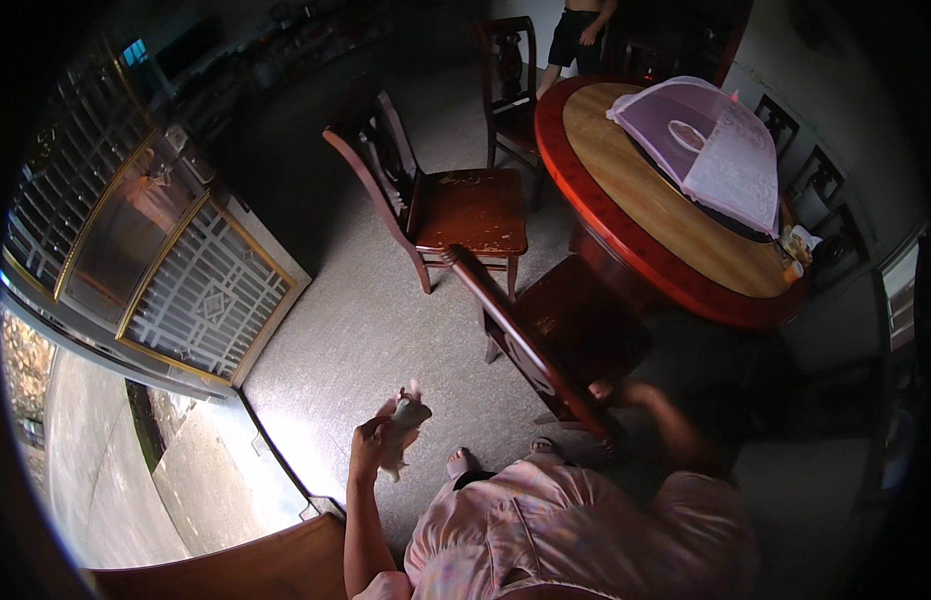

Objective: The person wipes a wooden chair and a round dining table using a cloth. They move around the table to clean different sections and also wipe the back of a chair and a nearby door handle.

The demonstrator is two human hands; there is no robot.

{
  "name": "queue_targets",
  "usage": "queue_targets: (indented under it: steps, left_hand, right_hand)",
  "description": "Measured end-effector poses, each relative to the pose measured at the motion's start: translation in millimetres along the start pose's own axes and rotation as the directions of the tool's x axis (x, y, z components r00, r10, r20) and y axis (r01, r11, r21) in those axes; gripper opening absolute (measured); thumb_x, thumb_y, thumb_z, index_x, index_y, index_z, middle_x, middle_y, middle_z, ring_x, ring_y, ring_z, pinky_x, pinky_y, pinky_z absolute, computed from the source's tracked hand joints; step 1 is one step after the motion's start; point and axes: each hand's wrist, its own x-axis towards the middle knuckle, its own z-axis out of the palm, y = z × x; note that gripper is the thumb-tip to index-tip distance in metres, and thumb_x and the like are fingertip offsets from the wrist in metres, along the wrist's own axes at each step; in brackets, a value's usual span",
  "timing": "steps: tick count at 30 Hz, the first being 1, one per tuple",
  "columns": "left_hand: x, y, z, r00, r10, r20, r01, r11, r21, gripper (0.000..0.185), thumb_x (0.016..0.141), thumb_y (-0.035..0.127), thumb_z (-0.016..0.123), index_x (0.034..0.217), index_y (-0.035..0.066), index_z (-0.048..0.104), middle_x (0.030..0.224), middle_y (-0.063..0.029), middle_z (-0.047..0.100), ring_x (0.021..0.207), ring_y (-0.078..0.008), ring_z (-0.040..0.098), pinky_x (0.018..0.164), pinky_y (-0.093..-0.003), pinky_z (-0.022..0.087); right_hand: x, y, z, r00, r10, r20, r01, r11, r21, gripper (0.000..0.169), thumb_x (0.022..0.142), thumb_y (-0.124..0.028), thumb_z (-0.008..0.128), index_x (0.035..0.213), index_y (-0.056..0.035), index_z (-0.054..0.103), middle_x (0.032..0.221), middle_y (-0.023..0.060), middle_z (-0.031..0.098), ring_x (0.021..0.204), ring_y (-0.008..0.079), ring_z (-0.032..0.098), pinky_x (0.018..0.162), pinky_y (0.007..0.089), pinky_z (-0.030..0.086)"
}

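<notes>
In my left hand (369,444) is a crumpled grey and pale pink cloth (410,420), held above the floor to the left of my feet. My right hand (609,393) is at the back of a dark red wooden chair (521,341), its fingers partly hidden by the frame; the grip looks closed around the back's edge. This chair's seat (585,307) points towards the round table (589,161), which has a red rim and a tan, wood-grained top.
A second wooden chair (473,214) with a worn seat stands farther off, and a third chair (510,112) is behind it. A pink mesh food cover (705,150) sits on the table. Someone in dark shorts (574,37) stands beyond. A patterned door (210,292) opens onto concrete (105,450).
</notes>
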Motion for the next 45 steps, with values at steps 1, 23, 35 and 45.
queue_targets:
  steps: [1,23,35,45]
  left_hand:
    - [-4,-1,-12,1.000,-0.021,0.022,0.020,0.999,0.051,0.029,0.084,0.026,0.058,0.094,0.000,0.064,0.082,-0.0110,0.066,0.067,-0.0164,0.064,0.058,-0.0273,0.051]
    - [96,40,-96,0.946,0.309,0.099,-0.269,0.575,0.772,0.055,0.071,0.010,0.056,0.125,0.020,0.053,0.098,-0.0144,0.065,0.082,-0.0349,0.064,0.068,-0.0447,0.053]
    - [207,118,-92,0.915,0.331,0.230,-0.356,0.393,0.848,0.030,0.079,0.018,0.054,0.107,0.014,0.064,0.086,-0.0013,0.069,0.080,-0.0239,0.067,0.064,-0.0365,0.053]
    - [333,196,-48,0.658,0.459,0.596,-0.741,0.255,0.621,0.044,0.066,0.017,0.061,0.109,0.013,0.064,0.088,-0.0111,0.067,0.083,-0.0296,0.064,0.068,-0.0393,0.053]
  right_hand:
    - [7,-13,-3,0.994,0.110,-0.006,-0.109,0.987,0.120,0.018,0.085,-0.015,0.054,0.093,-0.0032,0.065,0.085,0.0059,0.064,0.077,0.0128,0.057,0.067,0.0275,0.046]
    - [161,-219,-94,0.831,-0.252,-0.495,0.102,0.945,-0.310,0.023,0.082,-0.011,0.057,0.099,0.0038,0.061,0.079,0.0129,0.065,0.072,0.0170,0.061,0.066,0.0289,0.048]
    - [228,-202,-153,0.908,-0.249,-0.336,0.135,0.935,-0.328,0.025,0.084,-0.017,0.058,0.099,0.0030,0.061,0.089,0.0162,0.065,0.083,0.0261,0.063,0.074,0.0342,0.048]
    - [267,-215,-173,0.937,-0.102,-0.334,0.018,0.970,-0.244,0.035,0.086,-0.019,0.057,0.113,0.0031,0.056,0.101,0.0194,0.064,0.095,0.0310,0.062,0.082,0.0368,0.048]
